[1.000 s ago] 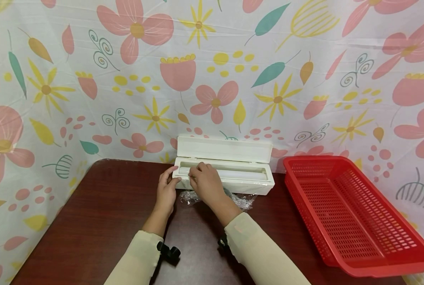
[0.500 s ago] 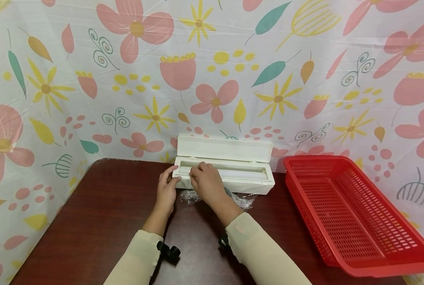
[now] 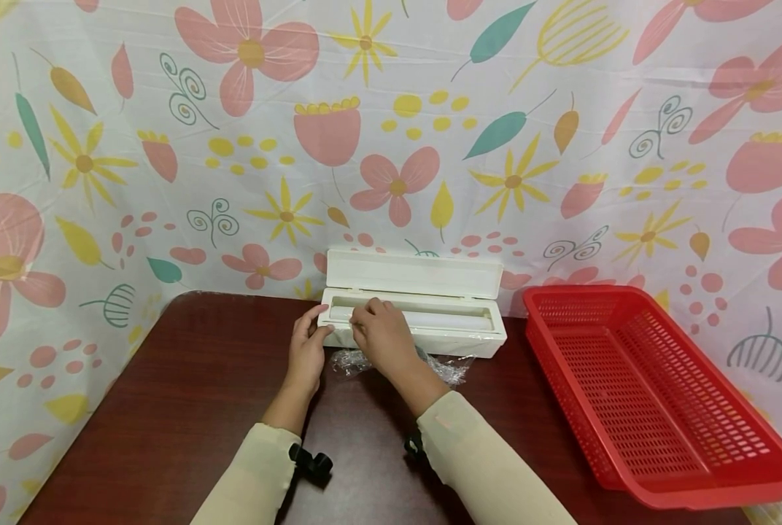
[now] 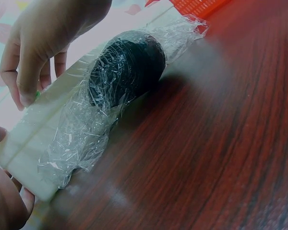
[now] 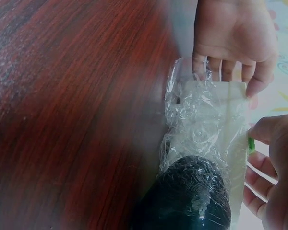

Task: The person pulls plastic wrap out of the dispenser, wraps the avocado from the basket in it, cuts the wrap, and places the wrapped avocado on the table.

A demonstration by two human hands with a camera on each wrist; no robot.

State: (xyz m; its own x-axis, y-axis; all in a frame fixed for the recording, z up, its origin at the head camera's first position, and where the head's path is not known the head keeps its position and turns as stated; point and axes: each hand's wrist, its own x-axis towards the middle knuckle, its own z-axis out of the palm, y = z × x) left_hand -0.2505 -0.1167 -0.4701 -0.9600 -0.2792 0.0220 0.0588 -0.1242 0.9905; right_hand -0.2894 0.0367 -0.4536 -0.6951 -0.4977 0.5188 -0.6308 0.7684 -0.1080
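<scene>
On dark table [image 3: 220, 379], just near of white box [image 3: 489, 346]: dark rounded object [image 4: 132, 67] in crumpled clear film [image 4: 84, 134]. Probably smooth, firm, fairly heavy (slippery too, perhaps, under clingy, easily torn film); best cupped from both sides. Farther: closed grip of left hand [image 3: 306, 351] round box's left end, pinch of right hand [image 3: 384, 337] on small green tab [image 5: 251, 145] at near rim. In wrist views, not head view: green tab, most of object's bulge. In head view only: white roll [image 3: 450, 321] inside box, before raised lid [image 3: 417, 275].

The person is wearing plain cream sleeves [image 3: 243, 481]. A black gadget [image 3: 312, 464] is jutting from the left cuff [image 3: 274, 442], and a black part [image 3: 413, 444] is showing beside the right cuff [image 3: 438, 419].
</scene>
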